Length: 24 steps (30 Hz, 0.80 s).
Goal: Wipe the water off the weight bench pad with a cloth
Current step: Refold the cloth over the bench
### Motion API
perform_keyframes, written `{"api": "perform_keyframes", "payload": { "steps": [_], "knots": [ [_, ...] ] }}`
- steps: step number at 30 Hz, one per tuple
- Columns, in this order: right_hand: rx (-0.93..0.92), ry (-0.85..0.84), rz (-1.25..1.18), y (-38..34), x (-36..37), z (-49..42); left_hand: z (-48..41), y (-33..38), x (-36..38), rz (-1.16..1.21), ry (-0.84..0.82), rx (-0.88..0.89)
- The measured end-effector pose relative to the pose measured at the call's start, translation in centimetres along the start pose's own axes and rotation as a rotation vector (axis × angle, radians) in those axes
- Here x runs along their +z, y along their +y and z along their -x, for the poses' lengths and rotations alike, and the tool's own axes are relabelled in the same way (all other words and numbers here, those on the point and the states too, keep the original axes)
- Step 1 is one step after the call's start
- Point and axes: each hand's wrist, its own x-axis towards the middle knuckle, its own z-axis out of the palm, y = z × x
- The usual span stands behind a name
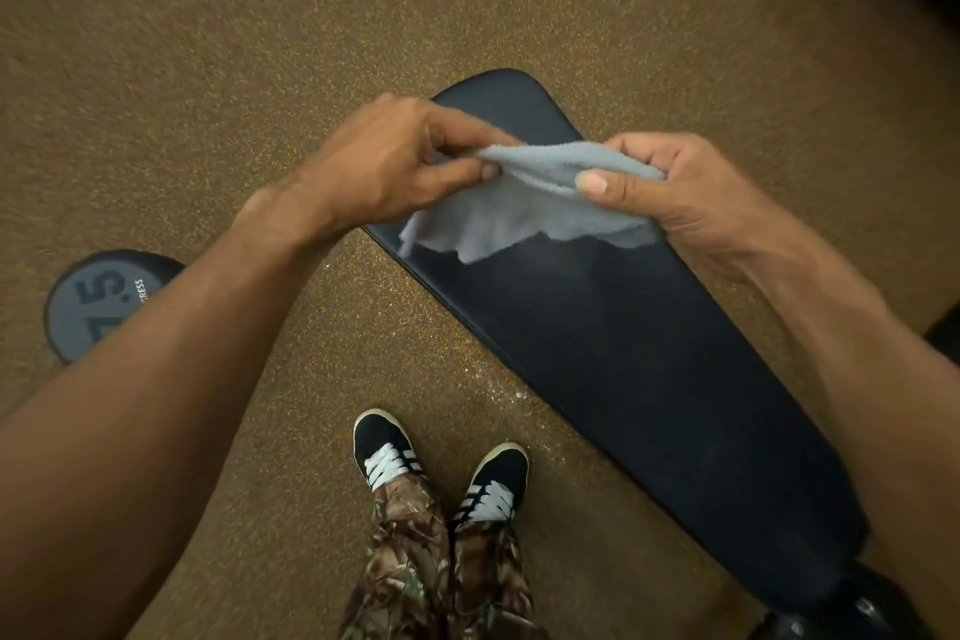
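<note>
A black weight bench pad (623, 353) runs diagonally from the upper middle to the lower right. Above its far half hangs a light grey cloth (519, 203), stretched between both hands. My left hand (384, 166) pinches the cloth's left end with thumb and fingers. My right hand (685, 192) grips the right end, its thumb pressed on top. The cloth's loose lower edge dangles just over the pad; whether it touches the pad is unclear. A faint hazy sheen shows on the pad below the cloth.
Speckled brown rubber floor (208, 42) surrounds the bench. A round grey dumbbell end marked 7.5 (98, 301) lies on the floor at the left, partly behind my left forearm. My two black shoes (441, 463) stand beside the pad's near left edge.
</note>
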Motion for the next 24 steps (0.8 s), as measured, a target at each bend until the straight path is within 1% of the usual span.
{"api": "perform_keyframes", "payload": {
  "steps": [2, 4, 6, 8, 9, 11, 12, 13, 14, 15, 16, 18, 19, 20, 21, 23, 24],
  "knots": [
    [-0.11, 0.094, -0.095, -0.8, 0.3, -0.4, -0.7, 0.4, 0.3, 0.216, 0.063, -0.025],
    [-0.132, 0.184, -0.276, -1.1, 0.2, -1.1, -1.3, 0.5, 0.3, 0.45, 0.059, -0.125],
    [-0.081, 0.239, -0.356, -0.9, -0.2, -1.8, -1.4, 0.1, -0.1, 0.552, -0.055, -0.25],
    [0.02, 0.242, -0.384, -0.3, -0.9, -2.0, -1.3, -0.6, -0.3, 0.509, -0.191, -0.308],
    [0.096, 0.194, -0.406, 0.0, -1.3, -2.0, -1.2, -0.9, -0.3, 0.474, -0.236, -0.299],
    [0.26, 0.005, -0.349, 0.2, -2.3, -1.6, -1.2, -1.1, -0.3, 0.491, -0.249, -0.261],
    [0.324, -0.104, -0.275, 0.3, -2.5, -1.4, -1.1, -1.1, -0.3, 0.54, -0.241, -0.242],
    [0.376, -0.179, -0.213, 0.6, -2.7, -1.3, -1.0, -1.2, -0.4, 0.603, -0.241, -0.226],
    [0.413, -0.204, -0.172, 0.9, -2.7, -1.2, -0.9, -1.0, -0.5, 0.677, -0.258, -0.217],
    [0.432, -0.158, -0.155, 1.3, -2.4, -1.3, -0.9, -1.0, -0.6, 0.753, -0.29, -0.219],
    [0.418, -0.041, -0.149, 1.9, -2.1, -1.6, -1.0, -0.9, -0.6, 0.823, -0.326, -0.228],
    [0.342, 0.318, -0.083, 3.1, -1.1, -2.1, -1.0, -0.4, -0.3, 0.957, -0.355, -0.24],
    [0.329, 0.468, -0.055, 3.7, -0.4, -2.1, -1.0, -0.2, 0.1, 1.038, -0.335, -0.237],
    [0.367, 0.53, -0.057, 3.9, 0.6, -1.9, -0.9, 0.1, 0.6, 1.122, -0.297, -0.228],
    [0.447, 0.488, -0.11, 4.1, 1.8, -1.6, -0.9, 0.3, 1.2, 1.191, -0.245, -0.213],
    [0.584, 0.229, -0.291, 4.1, 4.6, -0.8, -0.7, 0.4, 2.2, 1.28, -0.151, -0.191],
    [0.587, 0.109, -0.372, 4.1, 5.8, -0.7, -0.7, 0.4, 2.5, 1.312, -0.131, -0.19]
  ]
}}
